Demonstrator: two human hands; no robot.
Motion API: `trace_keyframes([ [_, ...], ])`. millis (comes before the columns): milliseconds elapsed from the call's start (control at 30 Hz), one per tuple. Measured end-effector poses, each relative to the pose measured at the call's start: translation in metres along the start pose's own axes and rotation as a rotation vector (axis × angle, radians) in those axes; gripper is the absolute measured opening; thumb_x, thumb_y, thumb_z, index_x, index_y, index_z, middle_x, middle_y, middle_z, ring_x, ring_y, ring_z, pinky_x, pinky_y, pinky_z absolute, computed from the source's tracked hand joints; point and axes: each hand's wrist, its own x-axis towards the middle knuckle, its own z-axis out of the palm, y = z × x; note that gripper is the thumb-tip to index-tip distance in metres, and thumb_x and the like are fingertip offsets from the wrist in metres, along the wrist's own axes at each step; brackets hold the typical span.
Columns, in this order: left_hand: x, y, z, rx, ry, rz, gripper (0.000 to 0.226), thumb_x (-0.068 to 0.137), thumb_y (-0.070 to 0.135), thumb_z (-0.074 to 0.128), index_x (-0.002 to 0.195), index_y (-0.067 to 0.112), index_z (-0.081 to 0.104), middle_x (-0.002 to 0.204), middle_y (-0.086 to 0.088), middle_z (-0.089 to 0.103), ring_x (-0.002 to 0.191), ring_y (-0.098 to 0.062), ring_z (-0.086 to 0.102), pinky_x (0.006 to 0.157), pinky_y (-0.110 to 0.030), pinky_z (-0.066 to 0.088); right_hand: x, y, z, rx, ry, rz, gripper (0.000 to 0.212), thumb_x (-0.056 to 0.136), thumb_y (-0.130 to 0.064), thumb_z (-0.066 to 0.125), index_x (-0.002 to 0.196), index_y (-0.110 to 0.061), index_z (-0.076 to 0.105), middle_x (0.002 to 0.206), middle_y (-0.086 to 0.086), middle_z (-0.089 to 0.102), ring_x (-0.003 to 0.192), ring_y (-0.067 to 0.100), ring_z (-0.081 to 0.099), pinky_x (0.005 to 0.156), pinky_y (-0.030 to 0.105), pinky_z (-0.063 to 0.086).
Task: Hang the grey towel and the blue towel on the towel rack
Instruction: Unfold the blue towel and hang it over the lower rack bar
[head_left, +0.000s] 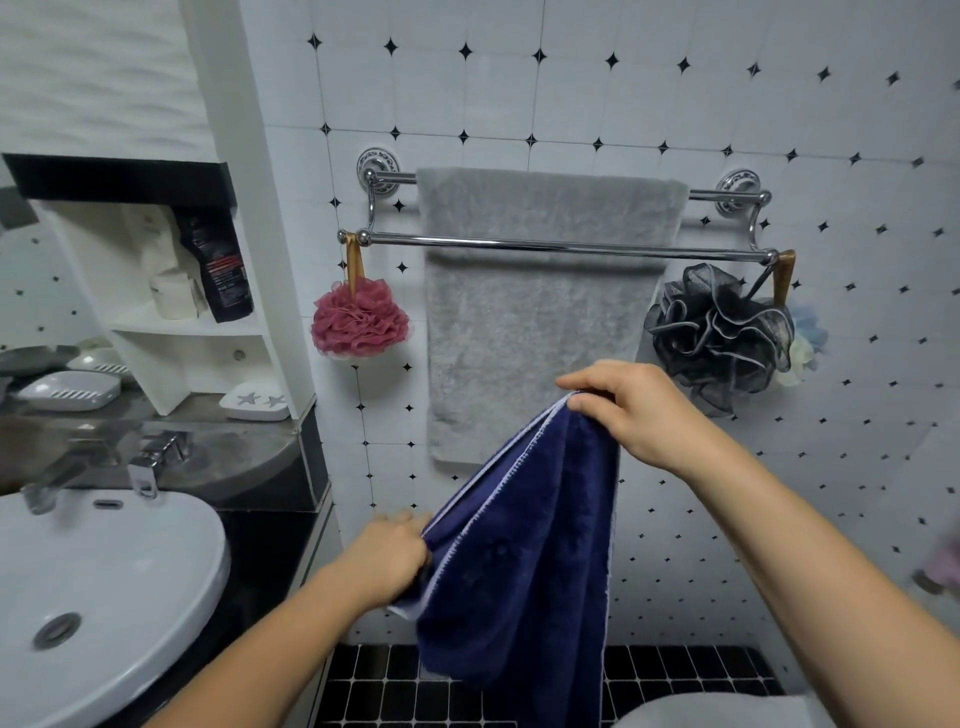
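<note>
The grey towel (535, 332) hangs over the back bar of the chrome double towel rack (395, 240) on the tiled wall; the front bar is bare. Below it I hold the blue towel (524, 561), folded and drooping toward the floor. My right hand (631, 410) pinches its upper corner just in front of the grey towel's lower half. My left hand (389, 558) grips the towel's lower left edge, lower and nearer to me.
A pink bath pouf (359, 318) hangs from the rack's left end, a dark grey pouf (719, 338) from the right end. A white sink (104, 582) with a chrome tap (150, 462) stands at left, under a shelf with bottles (221, 265).
</note>
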Motion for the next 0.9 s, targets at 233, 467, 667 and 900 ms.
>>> trace_keyframes([
  [233, -0.024, -0.032, 0.006, -0.374, -0.221, 0.039, 0.029, 0.09, 0.042, 0.047, 0.096, 0.032, 0.073, 0.119, 0.007, 0.055, 0.108, -0.013, 0.054, 0.097, -0.031, 0.042, -0.006, 0.041, -0.013, -0.301, -0.157, 0.059, 0.025, 0.094, -0.016, 0.059, 0.116, -0.009, 0.069, 0.104, 0.01, 0.067, 0.102, 0.027, 0.061, 0.091, 0.03, 0.043],
  [467, -0.031, -0.052, -0.049, -0.425, 0.067, 0.031, 0.026, 0.087, 0.053, 0.061, 0.09, 0.031, 0.075, 0.095, 0.017, 0.069, 0.082, -0.002, 0.063, 0.079, -0.029, 0.051, -0.007, 0.072, -0.038, -0.401, -0.039, 0.187, 0.01, 0.092, -0.022, 0.06, 0.094, -0.022, 0.07, 0.096, 0.003, 0.069, 0.098, 0.026, 0.06, 0.082, 0.036, 0.046],
  [667, -0.005, -0.067, -0.135, -0.695, 0.569, -0.217, 0.019, 0.076, 0.025, 0.081, 0.061, 0.022, 0.07, 0.059, 0.002, 0.065, 0.059, -0.014, 0.059, 0.057, -0.027, 0.044, -0.009, 0.092, -0.047, -0.351, -0.013, 0.35, 0.01, 0.094, -0.029, 0.056, 0.089, -0.027, 0.065, 0.092, 0.002, 0.073, 0.089, 0.024, 0.065, 0.077, 0.035, 0.05],
  [900, 0.012, -0.044, -0.167, -0.206, 0.638, -0.254, 0.017, 0.077, 0.027, 0.078, 0.078, 0.01, 0.076, 0.067, -0.01, 0.067, 0.072, -0.031, 0.063, 0.06, -0.031, 0.042, 0.0, 0.093, -0.03, 0.283, 0.275, 0.638, 0.022, 0.099, -0.011, 0.043, 0.081, -0.014, 0.055, 0.067, 0.017, 0.066, 0.045, 0.024, 0.067, 0.042, 0.034, 0.055],
])
